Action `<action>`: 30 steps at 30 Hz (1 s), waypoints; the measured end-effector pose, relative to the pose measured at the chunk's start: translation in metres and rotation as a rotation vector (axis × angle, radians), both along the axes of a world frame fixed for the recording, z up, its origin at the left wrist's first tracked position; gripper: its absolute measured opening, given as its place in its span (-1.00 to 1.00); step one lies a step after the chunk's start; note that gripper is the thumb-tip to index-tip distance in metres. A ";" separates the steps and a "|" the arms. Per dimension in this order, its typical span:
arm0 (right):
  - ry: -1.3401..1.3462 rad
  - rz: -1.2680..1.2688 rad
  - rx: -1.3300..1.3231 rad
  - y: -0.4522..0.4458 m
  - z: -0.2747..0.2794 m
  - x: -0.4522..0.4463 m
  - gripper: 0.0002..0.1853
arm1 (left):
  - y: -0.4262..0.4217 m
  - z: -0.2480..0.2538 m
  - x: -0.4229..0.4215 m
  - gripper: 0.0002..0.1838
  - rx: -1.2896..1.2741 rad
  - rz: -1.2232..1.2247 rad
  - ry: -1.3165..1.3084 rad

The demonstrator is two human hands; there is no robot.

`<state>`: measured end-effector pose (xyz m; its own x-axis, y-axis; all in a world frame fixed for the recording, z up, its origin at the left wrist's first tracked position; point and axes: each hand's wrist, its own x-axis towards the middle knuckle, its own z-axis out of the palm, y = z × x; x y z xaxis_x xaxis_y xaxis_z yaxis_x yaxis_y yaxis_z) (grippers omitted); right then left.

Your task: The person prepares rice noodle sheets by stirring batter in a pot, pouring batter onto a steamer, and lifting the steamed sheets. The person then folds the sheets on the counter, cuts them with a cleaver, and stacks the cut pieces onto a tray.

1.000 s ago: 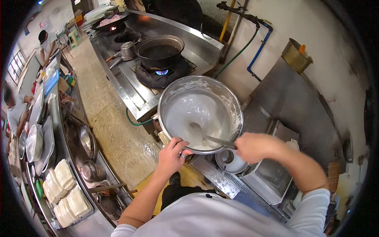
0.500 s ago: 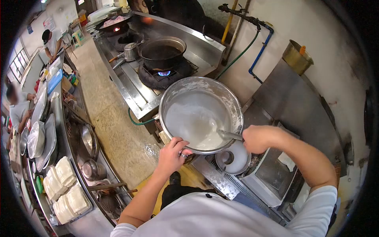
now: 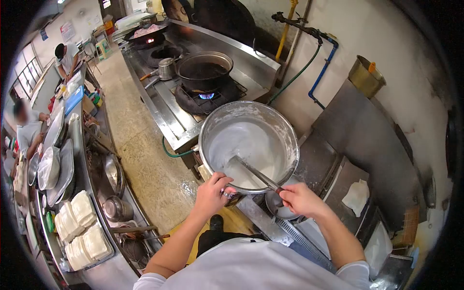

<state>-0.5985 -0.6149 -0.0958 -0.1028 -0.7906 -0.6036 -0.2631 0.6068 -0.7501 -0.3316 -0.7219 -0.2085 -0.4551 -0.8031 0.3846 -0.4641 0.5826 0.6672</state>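
Note:
A wide metal bowl (image 3: pixel 294 129) holds a milky white liquid (image 3: pixel 261 145). My left hand (image 3: pixel 212 193) is closed on the bowl's near left rim, a ring on one finger. My right hand (image 3: pixel 298 198) grips the dark handle end of a ladle (image 3: pixel 258 175). The ladle slants over the near rim, and its head is down in the liquid, left of the middle. Part of a smaller pan (image 3: pixel 280 210) shows below the bowl, partly hidden by my right hand.
Beyond the bowl, a dark pot (image 3: pixel 204 72) stands over a blue flame. A small metal pot (image 3: pixel 166 68) is beside it. On the left counter is a tray of white stacked pieces (image 3: pixel 81 217). Two people stand at the far left. A brass-coloured pot (image 3: pixel 366 77) is at the right wall.
The ladle head has swung from the liquid's right side to its left. My right hand has moved down and slightly left with the handle. My left hand stays on the rim.

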 end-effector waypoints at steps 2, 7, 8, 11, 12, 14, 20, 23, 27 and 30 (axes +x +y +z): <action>0.042 -0.014 -0.035 0.014 0.010 0.010 -0.76 | 0.000 0.003 0.001 -0.73 0.005 -0.005 -0.006; 0.204 -0.071 -0.265 0.055 -0.018 0.018 -0.70 | -0.002 0.005 0.003 -0.72 -0.010 -0.020 -0.001; 0.233 -0.087 -0.304 0.060 -0.021 0.022 -0.69 | -0.003 0.005 0.003 -0.72 0.005 -0.021 -0.002; 0.357 -0.149 -0.334 0.078 -0.024 0.037 -0.62 | -0.004 0.005 0.002 -0.71 0.030 -0.030 -0.001; 0.404 -0.141 -0.400 0.082 -0.027 0.040 -0.61 | -0.004 0.003 0.003 -0.70 0.022 -0.033 0.003; 0.502 -0.126 -0.529 0.091 -0.036 0.045 -0.58 | -0.005 0.001 0.003 -0.70 -0.001 -0.037 0.016; 0.801 -0.121 -0.558 0.093 -0.036 0.058 -0.54 | -0.009 -0.013 0.000 -0.68 -0.008 -0.062 0.108; 0.898 -0.083 -0.437 0.078 -0.022 0.064 -0.53 | -0.013 -0.020 0.000 -0.67 0.007 -0.087 0.149; 0.944 -0.029 -0.350 0.047 -0.004 0.065 -0.53 | -0.019 -0.033 -0.001 -0.65 -0.096 -0.108 0.199; 0.927 0.004 -0.311 0.027 0.003 0.062 -0.56 | -0.022 -0.038 -0.002 -0.64 -0.130 -0.112 0.223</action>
<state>-0.5363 -0.5877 -0.0924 -0.4286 -0.9021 -0.0497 -0.8306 0.4151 -0.3713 -0.3338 -0.7437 -0.2460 -0.4308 -0.6896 0.5821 -0.2420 0.7097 0.6617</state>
